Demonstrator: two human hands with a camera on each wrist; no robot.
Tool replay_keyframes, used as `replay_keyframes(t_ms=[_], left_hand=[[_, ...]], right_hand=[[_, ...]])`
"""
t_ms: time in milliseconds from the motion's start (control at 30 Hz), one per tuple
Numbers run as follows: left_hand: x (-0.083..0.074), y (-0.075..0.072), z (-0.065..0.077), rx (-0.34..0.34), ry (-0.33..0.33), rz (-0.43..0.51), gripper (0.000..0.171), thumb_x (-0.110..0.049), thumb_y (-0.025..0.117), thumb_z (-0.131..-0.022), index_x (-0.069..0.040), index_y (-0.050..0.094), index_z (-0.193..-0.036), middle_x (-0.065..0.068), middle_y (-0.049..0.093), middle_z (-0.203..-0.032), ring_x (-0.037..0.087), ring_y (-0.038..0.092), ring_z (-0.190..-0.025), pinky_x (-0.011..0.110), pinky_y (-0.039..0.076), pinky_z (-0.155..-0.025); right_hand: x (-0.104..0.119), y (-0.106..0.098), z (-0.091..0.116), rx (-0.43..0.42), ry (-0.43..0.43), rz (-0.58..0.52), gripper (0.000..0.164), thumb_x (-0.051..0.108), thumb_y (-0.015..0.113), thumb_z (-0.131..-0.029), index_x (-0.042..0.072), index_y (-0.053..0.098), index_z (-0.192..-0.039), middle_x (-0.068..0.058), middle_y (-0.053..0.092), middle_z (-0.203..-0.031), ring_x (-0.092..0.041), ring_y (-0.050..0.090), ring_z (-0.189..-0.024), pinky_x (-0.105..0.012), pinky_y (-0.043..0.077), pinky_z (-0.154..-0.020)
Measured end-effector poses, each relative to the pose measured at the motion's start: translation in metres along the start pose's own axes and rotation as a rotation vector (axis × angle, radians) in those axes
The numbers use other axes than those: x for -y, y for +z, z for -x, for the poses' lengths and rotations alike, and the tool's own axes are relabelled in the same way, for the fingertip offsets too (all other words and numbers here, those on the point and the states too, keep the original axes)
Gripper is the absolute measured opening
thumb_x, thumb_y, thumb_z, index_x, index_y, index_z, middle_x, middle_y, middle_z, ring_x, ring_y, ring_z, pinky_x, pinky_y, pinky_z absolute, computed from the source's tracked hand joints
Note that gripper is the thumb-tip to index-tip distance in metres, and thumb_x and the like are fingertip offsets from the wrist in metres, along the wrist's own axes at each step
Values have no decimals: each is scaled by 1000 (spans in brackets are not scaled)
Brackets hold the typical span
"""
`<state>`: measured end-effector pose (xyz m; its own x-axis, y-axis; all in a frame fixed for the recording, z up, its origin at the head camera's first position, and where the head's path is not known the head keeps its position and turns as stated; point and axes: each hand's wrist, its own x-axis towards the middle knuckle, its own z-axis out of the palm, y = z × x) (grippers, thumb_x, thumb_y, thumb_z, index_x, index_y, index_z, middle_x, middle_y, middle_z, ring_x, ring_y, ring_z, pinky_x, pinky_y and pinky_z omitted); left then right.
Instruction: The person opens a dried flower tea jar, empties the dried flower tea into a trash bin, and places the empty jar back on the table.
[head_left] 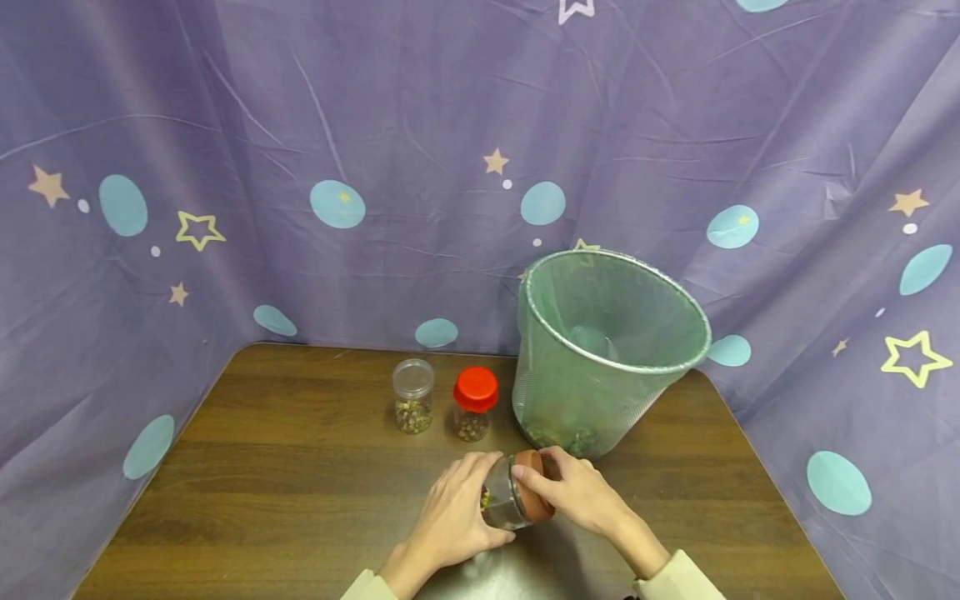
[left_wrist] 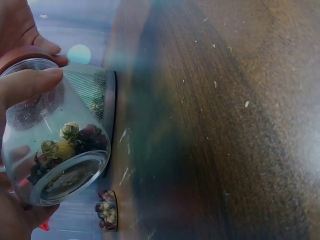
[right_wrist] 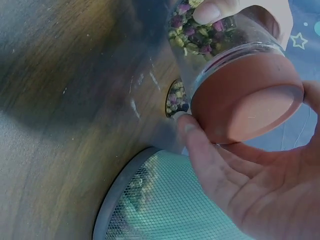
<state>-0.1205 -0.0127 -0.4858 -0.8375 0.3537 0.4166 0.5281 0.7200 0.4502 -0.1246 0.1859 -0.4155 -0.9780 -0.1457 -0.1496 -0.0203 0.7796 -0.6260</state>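
Both hands hold a clear jar (head_left: 499, 493) of dried flower buds, tipped on its side above the table. My left hand (head_left: 453, 515) grips the clear body, thumb on one side and fingers on the other. On the reddish-brown lid (right_wrist: 250, 95), my right hand (head_left: 591, 498) has its thumb and fingers at opposite edges. The lid sits on the jar's mouth. Green, yellow and purple buds (left_wrist: 65, 147) lie toward the jar's base in the left wrist view.
Behind the hands stand a clear-lidded jar (head_left: 413, 396) and a red-lidded jar (head_left: 476, 392), both with dried buds inside. A mesh wastebasket (head_left: 592, 400) with a green liner rises at the back right, some buds at its bottom. Small crumbs dot the wooden table (head_left: 300, 467).
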Motion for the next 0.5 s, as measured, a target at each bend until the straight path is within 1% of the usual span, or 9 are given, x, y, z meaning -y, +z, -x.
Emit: replay_keyframes(t_ms=[33, 133, 200, 267, 367, 400, 500], left_hand=[[0, 0, 0, 0, 0, 0, 95, -48, 91, -49, -15, 56, -132, -1, 63, -120, 18, 62, -104, 40, 55, -88], [0, 0, 0, 2, 1, -2, 95, -48, 91, -49, -15, 55, -132, -1, 63, -120, 18, 62, -104, 40, 55, -88], [0, 1, 0, 3, 0, 1, 95, -47, 91, -49, -15, 55, -131, -2, 63, -119, 18, 62, -104, 40, 55, -88], [0, 1, 0, 3, 0, 4, 95, -46, 92, -49, -15, 56, -131, -2, 63, -119, 18, 62, -103, 40, 55, -88], [0, 0, 0, -5, 2, 4, 95, -46, 92, -48, -15, 56, -131, -1, 63, -118, 18, 62, -103, 40, 55, -88], [0, 0, 0, -8, 2, 4, 95, -46, 92, -48, -15, 56, -131, -1, 63, -118, 18, 62, -102, 40, 55, -87], [1, 0, 0, -13, -2, 6, 95, -46, 92, -48, -15, 56, -130, -1, 63, -118, 18, 62, -102, 40, 55, -87]], right_hand=[[-1, 0, 0, 5, 1, -2, 67, 62, 58, -89, 8, 60, -127, -13, 72, -113, -30, 69, -99, -44, 56, -79], [-3, -2, 1, 30, -10, -36, 67, 61, 59, -88, 9, 59, -130, -16, 70, -116, -24, 70, -88, -39, 56, -70], [-5, -3, 1, 59, -23, -83, 67, 59, 61, -88, 10, 57, -134, -16, 70, -114, -19, 70, -77, -33, 55, -62], [-7, -4, 1, 100, -49, -150, 69, 55, 64, -89, 8, 52, -138, -19, 69, -117, -14, 67, -66, -30, 54, -56], [-10, -6, 1, 144, -99, -214, 71, 48, 66, -90, 7, 46, -144, -22, 66, -123, -14, 67, -64, -31, 56, -56], [-11, -6, 2, 156, -119, -223, 71, 46, 66, -90, 6, 44, -145, -22, 65, -126, -14, 68, -67, -31, 57, -56], [-12, -7, 2, 145, -192, -170, 70, 45, 66, -90, 9, 44, -146, -19, 65, -126, -16, 70, -82, -29, 57, -65]])
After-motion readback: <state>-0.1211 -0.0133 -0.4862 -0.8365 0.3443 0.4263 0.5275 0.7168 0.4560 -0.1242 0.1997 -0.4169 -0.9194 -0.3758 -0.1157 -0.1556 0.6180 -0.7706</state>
